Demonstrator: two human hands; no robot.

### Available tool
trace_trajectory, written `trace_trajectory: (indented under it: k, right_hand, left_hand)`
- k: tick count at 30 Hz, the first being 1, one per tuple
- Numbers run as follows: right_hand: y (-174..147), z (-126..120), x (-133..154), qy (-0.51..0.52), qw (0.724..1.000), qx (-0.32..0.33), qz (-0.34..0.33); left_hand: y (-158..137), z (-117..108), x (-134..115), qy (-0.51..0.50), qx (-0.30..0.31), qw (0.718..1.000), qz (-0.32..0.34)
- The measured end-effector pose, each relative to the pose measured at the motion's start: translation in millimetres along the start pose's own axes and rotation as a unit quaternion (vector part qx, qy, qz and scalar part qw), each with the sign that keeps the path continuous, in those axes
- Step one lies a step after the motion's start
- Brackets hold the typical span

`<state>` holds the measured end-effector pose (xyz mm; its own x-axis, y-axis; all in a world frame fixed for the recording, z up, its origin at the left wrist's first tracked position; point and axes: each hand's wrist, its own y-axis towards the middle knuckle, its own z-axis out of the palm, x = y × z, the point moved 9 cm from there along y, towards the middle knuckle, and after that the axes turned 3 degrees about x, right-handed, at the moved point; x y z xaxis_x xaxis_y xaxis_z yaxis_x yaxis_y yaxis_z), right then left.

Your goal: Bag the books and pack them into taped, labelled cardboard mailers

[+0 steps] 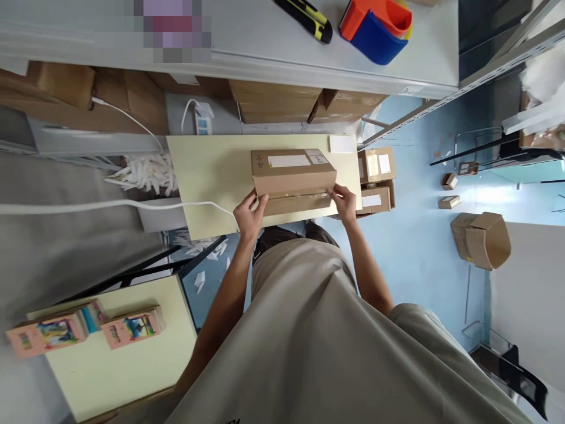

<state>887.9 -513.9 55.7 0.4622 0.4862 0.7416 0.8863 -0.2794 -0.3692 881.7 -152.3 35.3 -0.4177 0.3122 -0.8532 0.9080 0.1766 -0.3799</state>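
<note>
A brown cardboard box (295, 181) with white labels on its upper face rests on the pale yellow table (207, 176) in front of me. My left hand (251, 215) grips its near left corner, thumb and fingers closed on the cardboard edge. At the near right corner, my right hand (344, 202) pinches the box in the same way. A strip of shiny tape seems to run along the side facing me. The box's underside and far side are hidden.
Above the table, a grey shelf (265, 41) carries a yellow-black utility knife (309, 20) and a red-blue tape dispenser (375, 29). Cartons (377, 165) stand at the table's right. A white cable (194, 204) crosses the table's left edge. Pink books (132, 327) lie on another table.
</note>
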Motion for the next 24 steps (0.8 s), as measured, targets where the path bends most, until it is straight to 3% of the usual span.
trace_trajectory:
  k: [3, 6, 12, 15, 17, 20, 24]
  right_hand:
    - [2, -33, 2, -0.060, 0.998, -0.026, -0.013]
    - [11, -43, -12, -0.104, 0.995, -0.001, -0.003]
    - [32, -20, -57, -0.035, 0.995, 0.094, -0.019]
    - [36, -10, -76, 0.047, 0.987, 0.142, -0.057]
    - [36, -15, -91, 0.080, 0.981, 0.158, -0.076]
    - [37, -50, -123, 0.106, 0.982, 0.138, -0.072]
    - [27, -132, -175, 0.154, 0.986, 0.053, -0.032]
  left_hand:
    - [-13, 1, -25, 0.014, -0.040, 0.999, 0.029]
    - [-14, 23, -23, 0.092, -0.043, 0.995, -0.014]
    - [-15, 56, -4, 0.096, -0.116, 0.987, -0.063]
    - [-29, 64, -3, 0.164, -0.168, 0.967, -0.096]
    - [-39, 76, -8, 0.203, -0.186, 0.955, -0.111]
    - [-47, 116, -24, 0.237, -0.156, 0.953, -0.102]
    - [-44, 199, -63, 0.274, -0.083, 0.957, -0.048]
